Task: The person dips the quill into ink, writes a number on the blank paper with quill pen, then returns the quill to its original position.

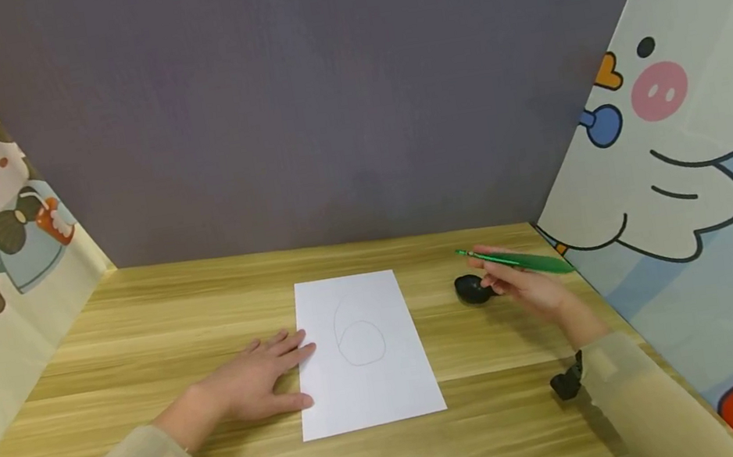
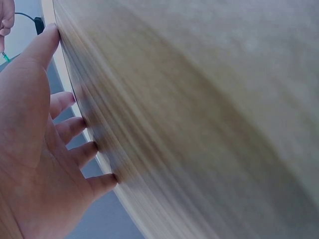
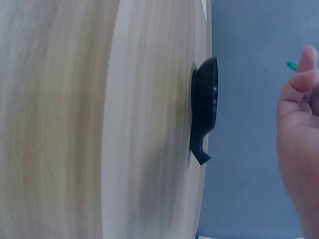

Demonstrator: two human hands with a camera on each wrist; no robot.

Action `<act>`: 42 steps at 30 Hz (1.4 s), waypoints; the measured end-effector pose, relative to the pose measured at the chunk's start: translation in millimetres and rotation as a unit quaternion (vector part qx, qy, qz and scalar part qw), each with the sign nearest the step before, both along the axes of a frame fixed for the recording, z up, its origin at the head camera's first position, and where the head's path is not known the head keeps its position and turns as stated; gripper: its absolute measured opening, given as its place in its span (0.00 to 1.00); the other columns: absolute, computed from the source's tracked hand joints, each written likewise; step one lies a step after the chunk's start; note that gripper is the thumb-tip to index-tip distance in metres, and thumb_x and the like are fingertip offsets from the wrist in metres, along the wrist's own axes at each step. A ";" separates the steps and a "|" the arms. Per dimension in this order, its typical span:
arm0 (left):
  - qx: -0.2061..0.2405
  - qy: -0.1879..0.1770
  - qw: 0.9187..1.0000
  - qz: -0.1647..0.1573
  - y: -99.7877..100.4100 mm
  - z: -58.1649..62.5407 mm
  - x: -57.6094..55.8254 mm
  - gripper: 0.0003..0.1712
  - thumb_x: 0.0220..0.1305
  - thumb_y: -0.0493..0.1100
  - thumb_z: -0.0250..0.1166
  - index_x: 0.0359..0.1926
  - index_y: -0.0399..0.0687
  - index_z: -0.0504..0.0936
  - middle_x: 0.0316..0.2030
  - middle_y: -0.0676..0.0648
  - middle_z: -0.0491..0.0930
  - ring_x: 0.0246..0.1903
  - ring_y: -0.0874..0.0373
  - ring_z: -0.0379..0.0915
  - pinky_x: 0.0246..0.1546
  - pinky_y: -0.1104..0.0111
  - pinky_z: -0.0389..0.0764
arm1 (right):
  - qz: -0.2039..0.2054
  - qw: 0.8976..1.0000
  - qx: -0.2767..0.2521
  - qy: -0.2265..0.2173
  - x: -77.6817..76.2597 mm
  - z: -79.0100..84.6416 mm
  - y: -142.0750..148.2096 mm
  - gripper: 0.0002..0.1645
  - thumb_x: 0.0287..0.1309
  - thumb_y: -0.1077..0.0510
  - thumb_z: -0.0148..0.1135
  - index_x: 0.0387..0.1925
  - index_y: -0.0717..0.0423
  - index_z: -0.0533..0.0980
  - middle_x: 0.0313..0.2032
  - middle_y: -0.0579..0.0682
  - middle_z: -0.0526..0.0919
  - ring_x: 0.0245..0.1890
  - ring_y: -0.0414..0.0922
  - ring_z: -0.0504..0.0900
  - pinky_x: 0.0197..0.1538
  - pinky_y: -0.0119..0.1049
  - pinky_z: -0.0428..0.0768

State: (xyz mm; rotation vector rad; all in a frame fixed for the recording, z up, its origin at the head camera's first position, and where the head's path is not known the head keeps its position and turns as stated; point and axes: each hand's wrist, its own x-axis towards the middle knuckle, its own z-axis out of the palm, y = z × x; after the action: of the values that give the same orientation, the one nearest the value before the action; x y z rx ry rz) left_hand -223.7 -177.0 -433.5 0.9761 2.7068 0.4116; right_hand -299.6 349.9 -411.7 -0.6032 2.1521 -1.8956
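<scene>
A white sheet of paper [image 1: 398, 390] lies on the wooden table, with a thin-lined figure like a 6 [image 1: 364, 363] drawn on it. My left hand [image 1: 254, 379] is spread flat at the sheet's left edge, its fingertips and thumb tip resting on the paper. In the left wrist view its fingers [image 2: 70, 129] are stretched out along the tabletop. My right hand [image 1: 525, 288] is raised over the table's right side and pinches a slim green pen with a broad, feather-shaped end [image 1: 542, 262]. Below that hand sits a small black bowl with a short handle [image 3: 203, 94].
The wooden table [image 1: 222, 305] runs back to a dark grey panel [image 1: 320, 109]. Cartoon-printed walls stand at the left [image 1: 21, 248] and right [image 1: 714, 129], the right one close to the pen's broad end. Black wrist cameras are strapped under both sleeves.
</scene>
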 end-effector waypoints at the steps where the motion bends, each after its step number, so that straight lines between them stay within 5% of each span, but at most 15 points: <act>1: 0.000 0.000 1.000 0.000 0.0 -0.1 -0.1 0.54 0.74 0.76 0.62 0.87 0.50 0.62 0.88 0.40 0.54 0.87 0.32 0.47 0.82 0.29 0.54 | 0.002 1.000 0.018 0.007 0.5 1.1 1.3 0.37 0.89 0.55 0.48 0.87 0.65 0.52 0.67 0.28 0.84 0.48 0.35 0.85 0.47 0.26 0.79; 7: -0.001 0.001 1.000 -0.003 -0.6 -1.6 -1.0 0.54 0.74 0.76 0.61 0.87 0.50 0.62 0.88 0.40 0.54 0.86 0.32 0.47 0.82 0.29 0.54 | -0.012 0.994 0.090 0.058 6.5 4.8 11.2 0.35 0.88 0.57 0.50 0.86 0.63 0.56 0.71 0.29 0.81 0.51 0.40 0.88 0.49 0.29 0.84; 14: -0.001 0.003 1.000 -0.003 0.0 -0.5 -1.4 0.54 0.74 0.76 0.61 0.87 0.51 0.62 0.88 0.39 0.54 0.87 0.32 0.48 0.82 0.28 0.54 | 0.004 0.993 0.081 0.081 4.9 -1.6 39.0 0.32 0.89 0.63 0.45 0.85 0.66 0.56 0.73 0.33 0.80 0.50 0.41 0.88 0.45 0.27 0.82; 17: -0.002 0.004 1.000 -0.002 -0.1 -0.2 -2.1 0.54 0.74 0.76 0.61 0.87 0.51 0.62 0.88 0.40 0.53 0.87 0.32 0.47 0.82 0.28 0.53 | 0.012 0.996 0.044 0.072 6.0 -3.5 49.7 0.31 0.89 0.65 0.42 0.84 0.67 0.57 0.72 0.36 0.82 0.51 0.41 0.89 0.46 0.28 0.83; 21: -0.005 0.008 1.000 -0.003 -0.6 0.2 -2.5 0.54 0.74 0.76 0.61 0.87 0.51 0.62 0.88 0.39 0.53 0.87 0.32 0.47 0.82 0.29 0.53 | -0.028 0.999 0.019 0.021 7.4 -3.8 57.1 0.30 0.91 0.58 0.42 0.84 0.64 0.61 0.66 0.34 0.86 0.51 0.39 0.90 0.49 0.30 0.87; 25: -0.008 0.011 1.000 -0.005 -1.0 0.1 -2.6 0.54 0.75 0.77 0.61 0.87 0.51 0.62 0.88 0.39 0.54 0.86 0.32 0.48 0.82 0.30 0.54 | -0.074 0.997 0.025 -0.002 7.4 -3.3 60.5 0.31 0.90 0.50 0.48 0.82 0.61 0.67 0.61 0.35 0.89 0.58 0.33 0.89 0.56 0.32 0.90; 30: -0.007 0.008 1.000 -0.004 -1.3 0.0 -2.3 0.54 0.75 0.77 0.61 0.87 0.51 0.62 0.88 0.39 0.54 0.86 0.32 0.48 0.83 0.30 0.54 | -0.096 0.995 0.032 -0.004 7.0 -7.0 65.5 0.25 0.86 0.55 0.56 0.76 0.55 0.77 0.59 0.39 0.92 0.61 0.32 0.87 0.57 0.28 0.88; 35: -0.007 0.008 1.000 -0.004 -1.2 -0.6 -2.2 0.54 0.75 0.76 0.61 0.87 0.51 0.62 0.88 0.38 0.53 0.86 0.31 0.48 0.83 0.30 0.53 | -0.102 0.991 0.085 0.005 6.0 -11.2 68.8 0.23 0.83 0.57 0.60 0.74 0.52 0.79 0.57 0.39 0.92 0.54 0.32 0.90 0.53 0.28 0.89; 42: -0.009 0.008 1.000 -0.004 -0.9 -2.4 -2.7 0.54 0.75 0.77 0.60 0.87 0.51 0.61 0.88 0.39 0.53 0.86 0.32 0.47 0.83 0.30 0.53 | -0.090 0.984 0.154 0.012 5.3 -12.2 67.3 0.31 0.83 0.55 0.61 0.78 0.66 0.70 0.59 0.42 0.91 0.52 0.31 0.89 0.50 0.30 0.89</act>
State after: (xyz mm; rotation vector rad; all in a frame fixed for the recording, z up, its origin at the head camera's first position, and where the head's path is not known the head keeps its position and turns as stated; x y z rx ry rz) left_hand -226.4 -177.9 -435.8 0.9885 2.7162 0.3773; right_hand -294.3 417.1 -423.9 -0.3836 2.5222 -1.5891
